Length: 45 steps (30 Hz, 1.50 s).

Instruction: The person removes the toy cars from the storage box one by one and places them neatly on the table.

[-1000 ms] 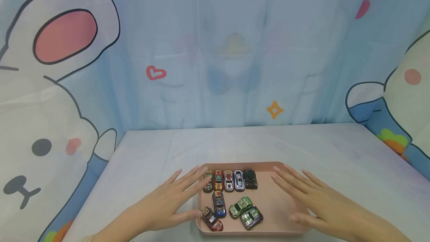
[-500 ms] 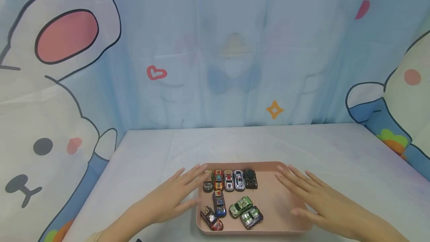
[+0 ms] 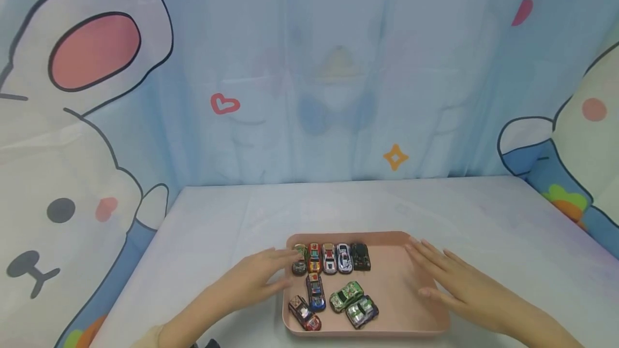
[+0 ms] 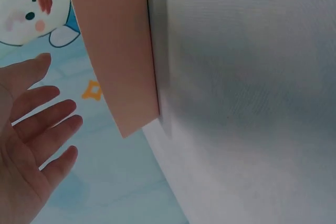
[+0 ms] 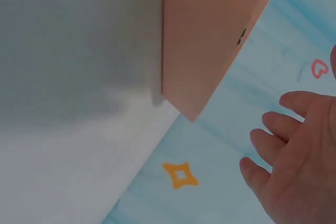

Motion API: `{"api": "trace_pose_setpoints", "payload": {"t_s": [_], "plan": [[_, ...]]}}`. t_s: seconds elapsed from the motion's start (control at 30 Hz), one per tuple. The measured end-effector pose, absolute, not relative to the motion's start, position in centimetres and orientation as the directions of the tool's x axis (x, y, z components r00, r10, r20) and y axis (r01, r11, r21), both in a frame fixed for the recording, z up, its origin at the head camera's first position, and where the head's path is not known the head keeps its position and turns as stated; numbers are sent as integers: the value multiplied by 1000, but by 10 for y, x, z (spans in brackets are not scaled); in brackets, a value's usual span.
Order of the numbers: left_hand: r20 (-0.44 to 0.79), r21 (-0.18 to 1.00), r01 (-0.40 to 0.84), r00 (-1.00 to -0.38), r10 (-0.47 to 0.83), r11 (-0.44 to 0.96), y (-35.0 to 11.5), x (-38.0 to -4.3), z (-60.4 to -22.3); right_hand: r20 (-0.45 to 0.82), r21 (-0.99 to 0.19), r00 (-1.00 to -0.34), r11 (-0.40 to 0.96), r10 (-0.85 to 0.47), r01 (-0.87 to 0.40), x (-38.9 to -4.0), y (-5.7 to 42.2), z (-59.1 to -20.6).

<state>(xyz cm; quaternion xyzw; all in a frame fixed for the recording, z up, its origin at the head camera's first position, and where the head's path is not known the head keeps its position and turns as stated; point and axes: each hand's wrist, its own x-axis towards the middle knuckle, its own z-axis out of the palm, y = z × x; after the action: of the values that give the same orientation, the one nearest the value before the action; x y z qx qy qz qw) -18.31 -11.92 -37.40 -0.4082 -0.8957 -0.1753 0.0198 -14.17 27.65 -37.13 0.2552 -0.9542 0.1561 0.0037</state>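
Observation:
A pink tray [image 3: 406, 283] lies on the table with several toy cars in it. Along its far left side is a row: a green-black car [image 3: 300, 268], a red-yellow one [image 3: 315, 258], two white ones and a black car [image 3: 360, 256]. Nearer me lie a blue car [image 3: 316, 293], a dark red-tipped car [image 3: 305, 314], a green car [image 3: 346, 296] and a silver-green car [image 3: 362, 312]. My left hand [image 3: 256, 279] hovers at the tray's left side, fingertips partly over the green-black car. At the right side hovers my right hand [image 3: 464, 290]. Both hold nothing.
A white cloth covers the table [image 3: 242, 214]. Behind it hangs a light blue curtain [image 3: 338, 95] with cartoon animals printed on it. A small dark thing [image 3: 211, 343] shows at the bottom edge near my left forearm; its kind is unclear.
My right hand has drifted right, outward from the tray. My left hand's fingers have dropped and drawn closer together. The tray and cars stay where they were.

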Motion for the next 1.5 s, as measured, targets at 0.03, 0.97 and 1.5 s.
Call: {"api": "trace_pose_setpoints", "payload": {"t_s": [0.03, 0.97, 1.5], "plan": [[163, 309, 735, -666, 727, 604, -118, -183, -375, 90, -301, -872, 821, -482, -485, -143, 277, -373], [-92, 235, 764, -598, 796, 601, -82, -175, -381, -150, -536, -907, 804, -392, -259, -161, 294, -401], [2, 48, 864, -503, 865, 502, -80, -173, -384, -115, -536, -903, 791, -414, -295, -162, 294, -404]]}}
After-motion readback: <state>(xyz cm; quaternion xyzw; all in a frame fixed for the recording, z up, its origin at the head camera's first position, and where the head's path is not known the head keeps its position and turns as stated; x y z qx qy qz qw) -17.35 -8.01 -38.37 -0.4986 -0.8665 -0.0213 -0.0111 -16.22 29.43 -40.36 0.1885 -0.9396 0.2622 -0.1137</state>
